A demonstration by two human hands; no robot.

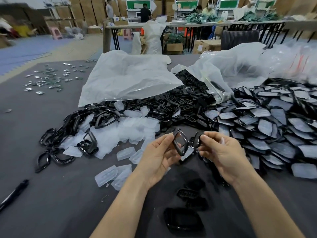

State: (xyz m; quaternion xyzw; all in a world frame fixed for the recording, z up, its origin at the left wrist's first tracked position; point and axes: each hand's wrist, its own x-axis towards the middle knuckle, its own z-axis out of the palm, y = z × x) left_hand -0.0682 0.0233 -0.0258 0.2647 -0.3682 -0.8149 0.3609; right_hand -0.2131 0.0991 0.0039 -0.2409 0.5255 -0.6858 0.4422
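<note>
Closest to the lens, down between the forearms, there's a finished-looking black fob shell (pixel 183 220) lying flat on the grey table (pixel 51 203), with a couple of small button pieces (pixel 192 194) just above it. The actual work is higher up. The left hand (pixel 159 157) is palm-up with thumb and fingertips pinching a black frame (pixel 180 152) by its edge, tipped up on end so the opening faces the other hand. The right hand (pixel 221 155) has thumb and forefinger curled round a black button insert (pixel 197 139), held just beside the frame and looking not quite seated. Both parts are in the air above the near edge of the piles.

My take: get the insert square to the opening first, matching the tapered end to the frame's narrow end. Then press evenly from the middle instead of forcing one corner. I'd keep the left fingers on the rim, out of the opening. Both wrists are bent slightly inward and the elbows are low.

The loose frames (pixel 72 121) and clear trays (pixel 123 131) sit to the left, with the film-covered plates (pixel 274 121) to the right.
</note>
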